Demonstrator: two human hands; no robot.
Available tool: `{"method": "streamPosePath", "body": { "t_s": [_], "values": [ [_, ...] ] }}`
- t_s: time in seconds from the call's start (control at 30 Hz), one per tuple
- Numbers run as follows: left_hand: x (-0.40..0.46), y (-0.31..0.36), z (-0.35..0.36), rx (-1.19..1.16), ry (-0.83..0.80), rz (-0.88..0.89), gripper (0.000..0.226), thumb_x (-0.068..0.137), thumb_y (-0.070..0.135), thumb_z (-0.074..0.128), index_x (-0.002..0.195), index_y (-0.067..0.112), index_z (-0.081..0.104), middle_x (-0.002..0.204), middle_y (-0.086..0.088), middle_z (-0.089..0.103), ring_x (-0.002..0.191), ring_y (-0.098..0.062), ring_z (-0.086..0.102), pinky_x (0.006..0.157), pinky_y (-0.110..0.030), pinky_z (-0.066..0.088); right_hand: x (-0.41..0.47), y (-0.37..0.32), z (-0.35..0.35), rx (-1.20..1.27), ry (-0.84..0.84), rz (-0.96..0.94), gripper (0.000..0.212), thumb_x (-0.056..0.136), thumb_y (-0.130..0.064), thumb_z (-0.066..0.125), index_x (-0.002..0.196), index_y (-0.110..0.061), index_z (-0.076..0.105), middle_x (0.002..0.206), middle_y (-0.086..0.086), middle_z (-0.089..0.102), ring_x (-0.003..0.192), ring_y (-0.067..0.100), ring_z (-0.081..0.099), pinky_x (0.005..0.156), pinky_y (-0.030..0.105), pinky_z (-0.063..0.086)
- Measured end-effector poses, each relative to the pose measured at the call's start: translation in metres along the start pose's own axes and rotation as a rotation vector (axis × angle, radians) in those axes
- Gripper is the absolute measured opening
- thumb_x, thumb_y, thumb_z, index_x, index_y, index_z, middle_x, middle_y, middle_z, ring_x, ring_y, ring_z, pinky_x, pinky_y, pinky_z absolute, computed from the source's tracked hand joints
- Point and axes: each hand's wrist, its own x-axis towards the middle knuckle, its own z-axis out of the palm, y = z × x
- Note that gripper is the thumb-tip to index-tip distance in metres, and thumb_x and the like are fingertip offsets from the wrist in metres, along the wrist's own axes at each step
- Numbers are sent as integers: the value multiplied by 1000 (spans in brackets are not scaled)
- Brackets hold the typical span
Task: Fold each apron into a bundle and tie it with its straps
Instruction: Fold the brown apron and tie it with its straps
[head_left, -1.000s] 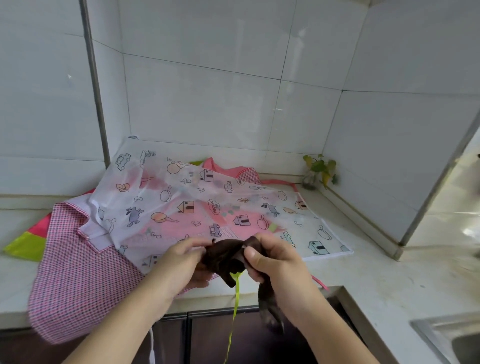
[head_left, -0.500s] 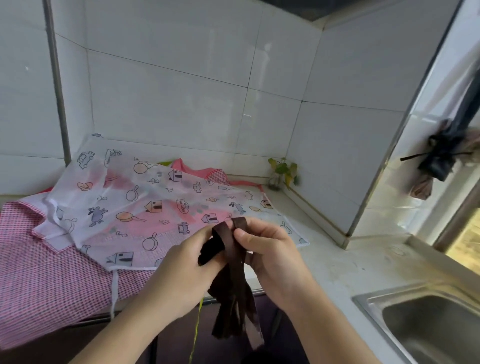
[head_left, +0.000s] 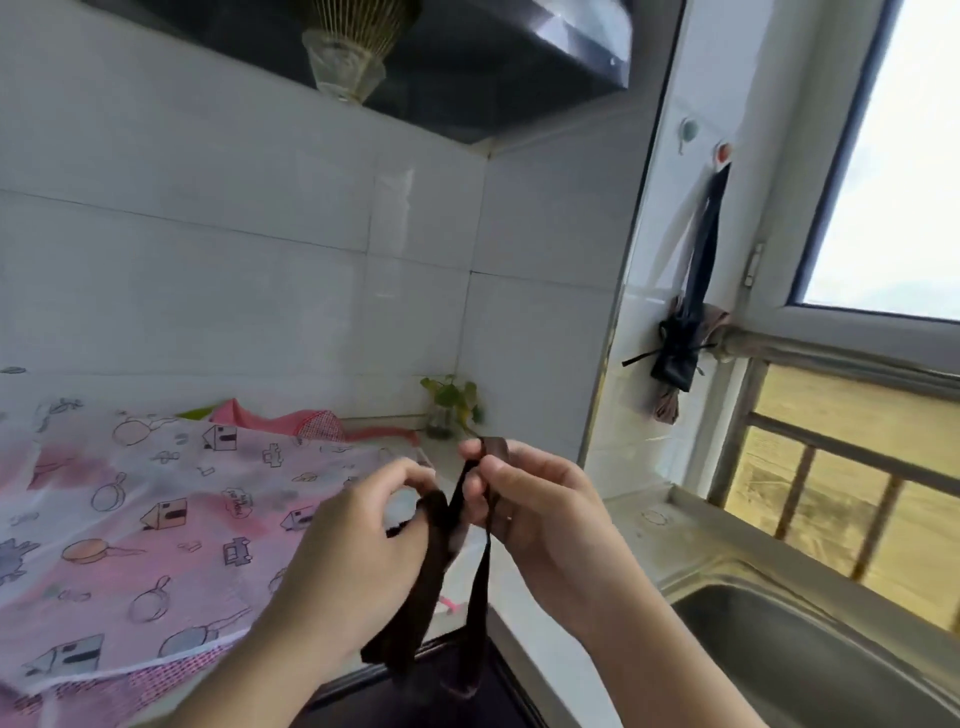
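Note:
Both hands hold a dark brown apron strap (head_left: 436, 561) in front of me, above the counter edge. My left hand (head_left: 353, 551) grips the bunched brown fabric, which hangs down below it. My right hand (head_left: 540, 509) pinches a loop of the strap between thumb and fingers, its top end poking up above the fingers. A white apron printed with cartoon houses (head_left: 156, 519) lies spread on the counter at left, over a pink checked apron (head_left: 317, 423). A dark tied apron bundle (head_left: 675, 358) hangs from a wall hook at right.
A steel sink (head_left: 810, 660) sits at lower right beside the counter (head_left: 649, 525). A small potted plant (head_left: 449, 405) stands in the tiled corner. A range hood (head_left: 467, 57) hangs overhead. A window with a railing (head_left: 831, 499) is at right.
The view has swung up and to the right, bringing the hood, window and hanging bundle into sight. My hands have drawn apart slightly, with the strap loop now pinched higher in the right hand.

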Motion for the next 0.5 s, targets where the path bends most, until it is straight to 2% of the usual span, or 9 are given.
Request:
{"method": "streamPosePath", "body": {
  "t_s": [0.03, 0.1, 0.17, 0.23, 0.27, 0.3, 0.37, 0.43, 0.5],
  "values": [
    [4, 9, 5, -5, -29, 18, 19, 100, 16, 62, 96, 33, 70, 82, 9, 78, 69, -8, 74, 59, -27, 58, 1, -10, -4, 21, 3, -4, 27, 96, -2, 64, 120, 9, 66, 82, 15, 61, 72, 23, 56, 79, 34, 48],
    [17, 27, 17, -69, -104, 30, 27, 103, 10, 58, 94, 31, 71, 77, 1, 78, 73, -19, 74, 73, -40, 59, 5, -30, -15, 38, 16, -22, 34, 94, 2, 64, 127, 9, 62, 89, 18, 65, 73, 25, 58, 76, 32, 52],
    [36, 47, 34, -226, -126, -4, 34, 104, 5, 54, 82, 25, 70, 65, -9, 71, 64, -32, 71, 72, -51, 63, 9, -54, -32, 13, 46, -70, 37, 90, -7, 63, 123, 8, 60, 101, 23, 71, 78, 28, 61, 77, 33, 52],
    [54, 59, 50, -334, -129, -54, 27, 106, 11, 54, 81, 9, 63, 52, -10, 50, 45, -30, 52, 51, -41, 56, 11, -76, -49, 29, 62, -121, 47, 85, -16, 57, 126, 7, 60, 113, 29, 71, 87, 34, 62, 85, 41, 51],
    [60, 64, 57, -386, -139, -100, 29, 107, 15, 53, 80, 4, 57, 51, -6, 37, 41, -23, 38, 42, -32, 46, 11, -85, -57, 35, 70, -144, 53, 83, -16, 53, 132, 4, 59, 118, 29, 71, 93, 38, 63, 89, 46, 49],
    [68, 71, 66, -432, -164, -132, 31, 107, 17, 52, 79, 3, 55, 52, -3, 28, 41, -18, 27, 40, -26, 36, 12, -96, -67, 10, 82, -176, 58, 82, -13, 51, 139, -2, 56, 122, 26, 71, 97, 40, 65, 90, 50, 48],
    [81, 81, 81, -476, -224, -162, 33, 108, 18, 50, 77, 6, 55, 54, 1, 22, 41, -13, 18, 43, -18, 21, 13, -104, -78, -204, 146, -208, 62, 80, -4, 52, 141, -11, 55, 120, 15, 75, 98, 35, 70, 85, 49, 53],
    [95, 95, 97, -458, -297, -113, 39, 107, 19, 52, 69, 12, 57, 51, 2, 24, 38, -12, 18, 44, -16, 17, 15, -100, -89, -511, 186, -249, 59, 73, 1, 53, 128, -16, 66, 108, 8, 77, 88, 29, 72, 73, 45, 56],
    [104, 110, 105, -373, -364, -27, 42, 102, 24, 61, 61, 14, 59, 48, 2, 27, 34, -12, 21, 41, -15, 19, 14, -89, -90, -730, 135, -283, 46, 74, 4, 49, 112, -14, 68, 93, 13, 72, 83, 34, 70, 63, 45, 55]
  ]
}}
